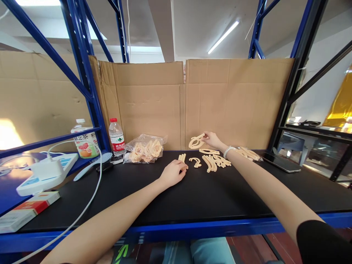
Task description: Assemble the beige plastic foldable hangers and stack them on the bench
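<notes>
My right hand (213, 140) is raised above the far side of the black table and pinches a flat, pale wooden piece with an oval opening (196, 142). Curled fingers of my left hand (173, 173) rest on the table at a few short wooden strips (182, 157); what lies under the fingertips is partly hidden. Between the hands lies a curved, hook-like wooden piece (195, 162). To its right are several wavy wooden pieces (211, 162), side by side, with more cut pieces (222, 161) against them. A straight slotted wooden piece (209, 151) lies behind, below my right hand.
A clear bag of wooden pieces (147, 149) and a red-capped water bottle (117, 138) stand back left. Another packet (249, 154) and a phone (280, 162) lie right. A white cable (95, 194) crosses the left side, near a box (27, 211). Cardboard (236, 102) walls the back.
</notes>
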Tool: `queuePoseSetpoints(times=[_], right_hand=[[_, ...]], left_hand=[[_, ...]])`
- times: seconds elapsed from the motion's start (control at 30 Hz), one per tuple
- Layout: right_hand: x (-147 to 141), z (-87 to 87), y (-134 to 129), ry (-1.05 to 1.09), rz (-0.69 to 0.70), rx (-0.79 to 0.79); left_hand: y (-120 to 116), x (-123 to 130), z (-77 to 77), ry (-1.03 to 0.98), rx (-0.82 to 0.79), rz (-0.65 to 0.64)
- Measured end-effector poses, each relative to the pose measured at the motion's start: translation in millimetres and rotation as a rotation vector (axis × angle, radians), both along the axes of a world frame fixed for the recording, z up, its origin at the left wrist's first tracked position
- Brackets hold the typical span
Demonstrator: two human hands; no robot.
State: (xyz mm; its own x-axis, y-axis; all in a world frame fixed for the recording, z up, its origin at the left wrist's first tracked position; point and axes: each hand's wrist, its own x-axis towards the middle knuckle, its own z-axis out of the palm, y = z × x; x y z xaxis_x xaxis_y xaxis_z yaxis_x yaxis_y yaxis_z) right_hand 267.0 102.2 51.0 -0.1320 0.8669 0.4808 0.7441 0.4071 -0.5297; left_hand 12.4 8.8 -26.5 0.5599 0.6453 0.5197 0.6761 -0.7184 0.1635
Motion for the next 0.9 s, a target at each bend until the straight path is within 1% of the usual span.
queuePoseSetpoints(times=[0.07, 0.13, 0.17, 0.2, 0.23, 0.27, 0.3, 0.37, 0.43, 0.5, 0.6, 0.73, 0.83, 0.9], right_hand=[[6.2, 7.4, -17.8, 0.074, 0.041, 0.002], [10.5, 10.4, -41.4, 0.123, 0.104, -0.006], [11.8, 10.0, -54.9, 0.14, 0.143, -0.013], [12.4, 8.3, -68.8, 0.158, 0.193, -0.024], [12.4, 5.5, -82.7, 0.198, 0.287, -0.05], [11.6, 1.7, -96.0, 0.214, 0.363, -0.069], [10.0, -2.8, -108.1, 0.209, 0.407, -0.078], [4.7, -13.2, -126.8, 0.207, 0.465, -0.107], [-1.7, -23.5, -136.9, 0.248, 0.507, -0.148], [-6.5, -32.1, -139.4, 0.273, 0.544, -0.177], [-6.8, -40.0, -136.0, 0.237, 0.561, -0.159], [2.1, -43.3, -131.0, 0.156, 0.53, -0.139], [7.7, -43.1, -129.3, 0.043, 0.573, -0.199], [9.6, -42.6, -128.4, 0.026, 0.593, -0.248]], left_hand=[[-0.9, 0.7, 4.0, -0.077, 0.039, 0.003], [-3.9, 2.1, 11.1, -0.236, 0.069, -0.001], [-6.5, 3.0, 15.2, -0.337, 0.042, -0.003], [-9.9, 4.2, 19.4, -0.432, -0.029, -0.012], [-14.0, 5.6, 23.3, -0.514, -0.148, -0.022], [-18.7, 7.2, 26.5, -0.57, -0.296, -0.046], [-23.6, 9.1, 28.9, -0.604, -0.445, -0.082], [-33.4, 13.4, 30.6, -0.611, -0.673, -0.168], [-41.5, 17.5, 29.1, -0.572, -0.77, -0.229], [-46.9, 20.4, 26.5, -0.511, -0.789, -0.249], [-50.0, 21.6, 25.1, -0.468, -0.77, -0.216], [-47.1, 19.8, 28.9, -0.539, -0.7, -0.149], [-42.1, 18.0, 30.2, -0.609, -0.631, -0.1], [-38.9, 17.2, 29.1, -0.656, -0.611, -0.095]])
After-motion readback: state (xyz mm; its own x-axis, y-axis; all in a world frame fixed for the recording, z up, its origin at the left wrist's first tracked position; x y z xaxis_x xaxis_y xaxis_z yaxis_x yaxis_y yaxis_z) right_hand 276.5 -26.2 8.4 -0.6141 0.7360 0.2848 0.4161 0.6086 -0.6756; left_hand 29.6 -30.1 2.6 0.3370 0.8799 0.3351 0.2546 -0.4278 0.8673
